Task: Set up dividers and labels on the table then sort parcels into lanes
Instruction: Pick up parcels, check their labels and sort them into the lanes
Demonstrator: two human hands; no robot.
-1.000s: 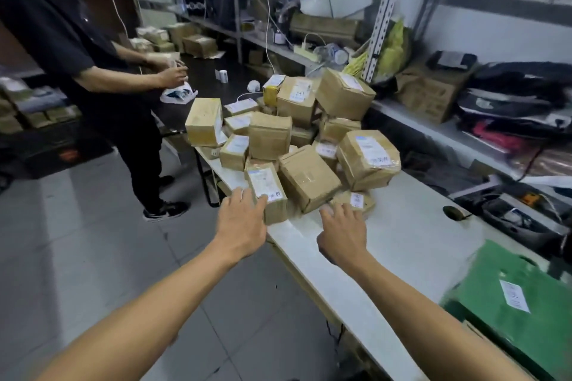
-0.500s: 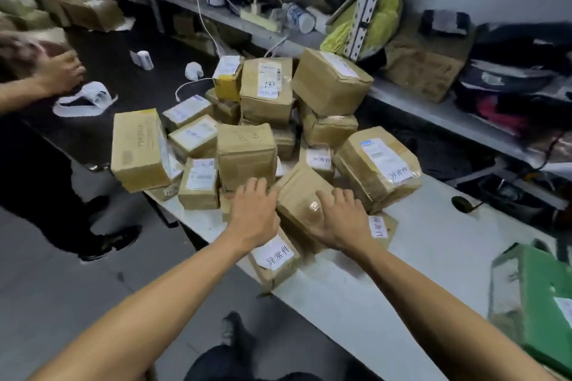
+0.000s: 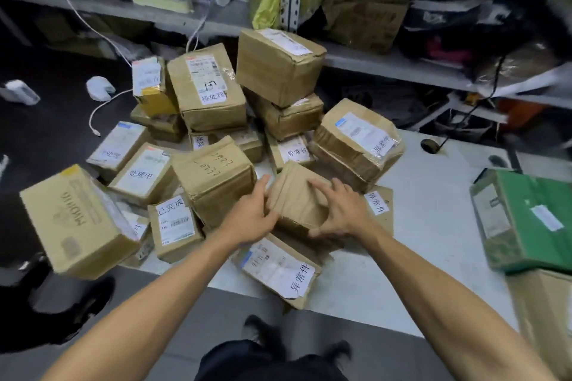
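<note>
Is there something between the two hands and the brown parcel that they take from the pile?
Nothing visible: the left hand and the right hand already grip the brown parcel from both sides.

Roughly fifteen brown cardboard parcels (image 3: 213,176) heaped on one white table (image 3: 427,244), one plain parcel (image 3: 298,199) gripped between two hands, left hand (image 3: 252,216) and right hand (image 3: 342,210), one green box (image 3: 532,219) set apart at right, one white charger (image 3: 99,88) seen behind.

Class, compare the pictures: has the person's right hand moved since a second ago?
Yes. The right hand has gone forward from the bare table near the pile's edge onto the plain brown parcel, which both hands now hold.
</note>
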